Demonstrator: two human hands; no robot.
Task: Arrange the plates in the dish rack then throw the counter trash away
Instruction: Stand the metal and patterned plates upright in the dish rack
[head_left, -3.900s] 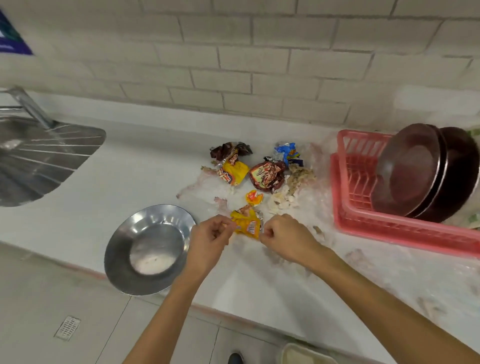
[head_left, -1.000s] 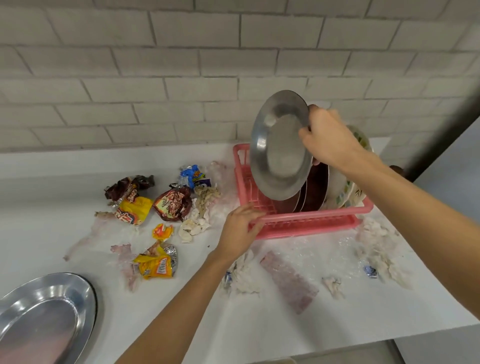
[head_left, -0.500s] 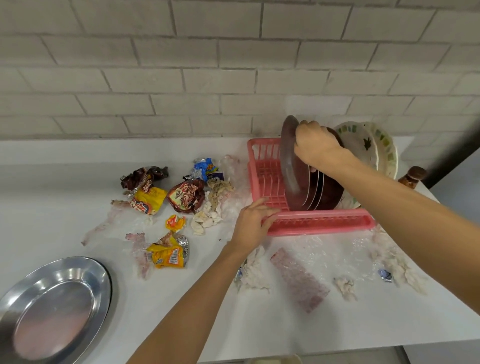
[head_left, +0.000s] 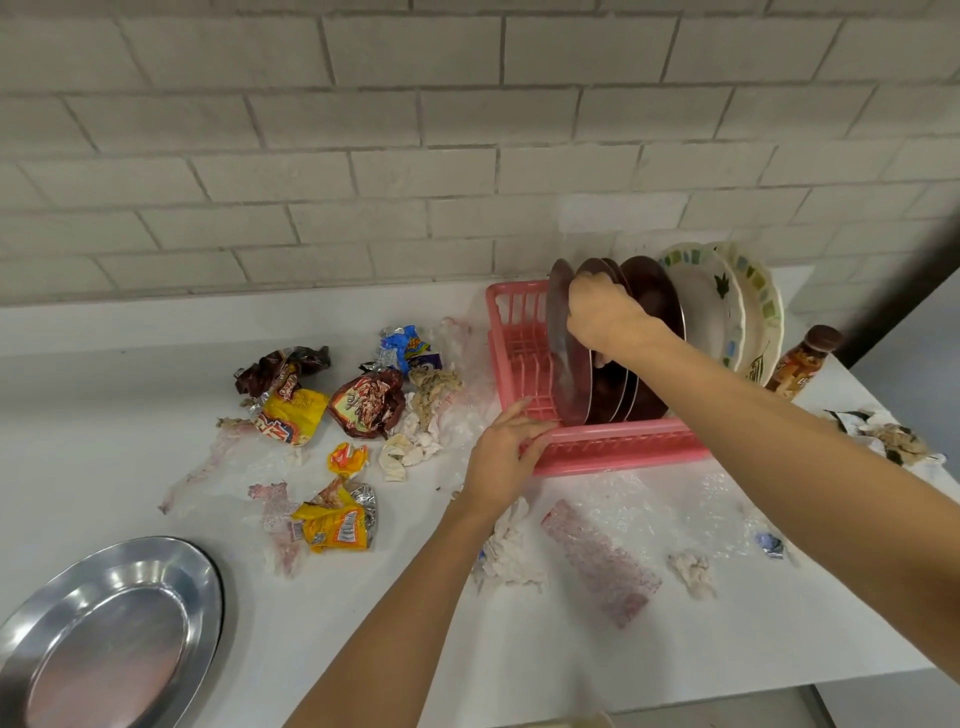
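A pink dish rack (head_left: 618, 447) stands on the white counter with several metal plates upright in it. My right hand (head_left: 605, 314) grips the top edge of the leftmost steel plate (head_left: 566, 371), which stands in the rack. Two patterned white plates (head_left: 727, 306) lean at the rack's right end. With straight fingers, my left hand (head_left: 506, 454) rests on the rack's front left corner. Another steel plate (head_left: 104, 639) lies flat at the counter's lower left. Snack wrappers (head_left: 332, 519) and crumpled tissues (head_left: 415, 441) lie scattered left of the rack.
More wrappers (head_left: 363, 402) and clear plastic film (head_left: 608, 561) litter the white counter (head_left: 753, 644) in front of the rack. A small brown bottle (head_left: 802, 358) stands right of the rack. Torn paper scraps (head_left: 893, 436) lie at the far right. A brick wall backs the counter.
My right hand has lowered the steel plate from above the rack into a slot, where it now stands upright. My left hand stays on the rack's front corner.
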